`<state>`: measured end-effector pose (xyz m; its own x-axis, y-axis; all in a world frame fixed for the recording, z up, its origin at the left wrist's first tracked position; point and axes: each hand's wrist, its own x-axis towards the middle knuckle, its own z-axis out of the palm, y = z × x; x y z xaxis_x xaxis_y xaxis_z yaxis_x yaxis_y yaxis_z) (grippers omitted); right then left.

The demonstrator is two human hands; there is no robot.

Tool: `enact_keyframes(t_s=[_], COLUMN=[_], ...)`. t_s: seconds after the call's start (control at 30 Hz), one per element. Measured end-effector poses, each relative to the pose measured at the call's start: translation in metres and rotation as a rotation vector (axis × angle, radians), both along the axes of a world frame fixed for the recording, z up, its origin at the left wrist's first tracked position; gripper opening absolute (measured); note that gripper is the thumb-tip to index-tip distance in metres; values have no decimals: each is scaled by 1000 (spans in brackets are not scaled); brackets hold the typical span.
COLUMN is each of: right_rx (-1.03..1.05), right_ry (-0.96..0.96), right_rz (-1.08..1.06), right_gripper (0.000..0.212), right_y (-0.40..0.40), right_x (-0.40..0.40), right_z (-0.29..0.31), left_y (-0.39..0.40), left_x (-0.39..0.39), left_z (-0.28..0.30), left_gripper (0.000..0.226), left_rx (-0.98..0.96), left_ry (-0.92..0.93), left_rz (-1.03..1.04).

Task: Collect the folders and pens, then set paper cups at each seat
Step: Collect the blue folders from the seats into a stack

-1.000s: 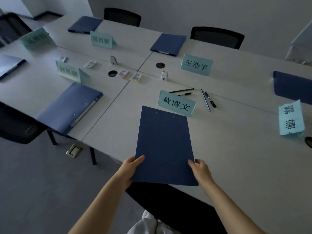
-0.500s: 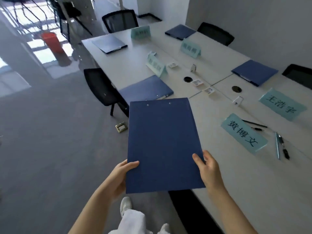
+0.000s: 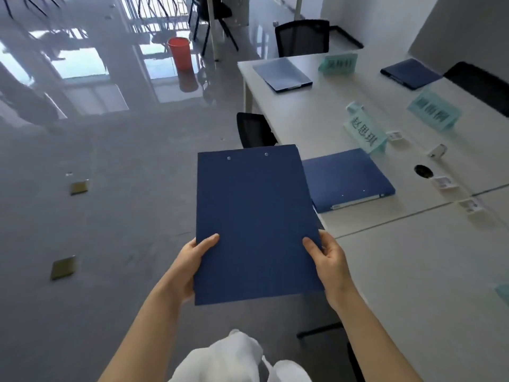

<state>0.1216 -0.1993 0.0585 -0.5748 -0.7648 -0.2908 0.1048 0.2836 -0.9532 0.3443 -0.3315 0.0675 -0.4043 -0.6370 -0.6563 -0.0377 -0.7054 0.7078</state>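
A dark blue folder [image 3: 256,221] is held flat in the air over the floor, just left of the table edge. My left hand [image 3: 192,260] grips its lower left edge and my right hand [image 3: 327,257] grips its lower right edge. A second blue folder [image 3: 347,180] lies on the white table [image 3: 413,271] close behind it. A third folder [image 3: 282,74] rests at the table's far end, and one more [image 3: 411,77] lies on the far side. No pens or paper cups are in view.
Teal name cards [image 3: 363,133] stand along the table's middle. Black chairs sit at the near side [image 3: 253,130], the far end [image 3: 303,37] and the far right [image 3: 479,84]. A red bucket [image 3: 179,52] stands on the glossy grey floor, and small brass floor plates [image 3: 63,267] lie at the left.
The folder has been lifted off the table and carried left along its edge. The view has swung left, so the pens and the near name card have left the frame.
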Motion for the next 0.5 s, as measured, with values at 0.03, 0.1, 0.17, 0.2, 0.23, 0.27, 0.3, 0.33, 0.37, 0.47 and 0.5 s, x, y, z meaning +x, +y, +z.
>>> enact_keyframes(t_s=[0.03, 0.1, 0.17, 0.2, 0.23, 0.27, 0.3, 0.33, 0.37, 0.47, 0.5], right_rx=[8, 24, 51, 63, 75, 93, 125, 176, 226, 283, 266], right_ry=[-3, -15, 1, 7, 2, -6, -9, -1, -8, -344, -533], right_rz=[20, 49, 68, 78, 86, 91, 96, 85, 47, -279, -391], right_gripper=[13, 14, 15, 15, 17, 19, 22, 23, 23, 24, 22], right_y=[-19, -39, -59, -70, -81, -90, -100, -111, -118, -143, -152], right_x=[5, 13, 18, 18, 16, 12, 7, -2, -12, -53, -71], right_z=[-2, -4, -7, -9, -11, -14, -19, -27, -34, -59, -68], left_y=[-17, -38, -58, -68, -78, -85, -93, -102, -109, -141, -155], left_x=[8, 17, 18, 17, 13, 9, 4, -4, -10, -33, -42], left_z=[0, 1, 0, -2, -4, -7, -9, -13, -15, -21, -22], left_gripper=[30, 30, 28, 28, 29, 30, 30, 31, 31, 35, 35], left_rx=[-3, -1, 7, 7, 1, -8, -10, -5, 1, 2, 0], left_ry=[-13, -30, -42, -51, -64, -74, -76, -73, -69, -79, -76], left_rz=[-7, -8, 28, 49, 67, 85, 100, 113, 126, 154, 157])
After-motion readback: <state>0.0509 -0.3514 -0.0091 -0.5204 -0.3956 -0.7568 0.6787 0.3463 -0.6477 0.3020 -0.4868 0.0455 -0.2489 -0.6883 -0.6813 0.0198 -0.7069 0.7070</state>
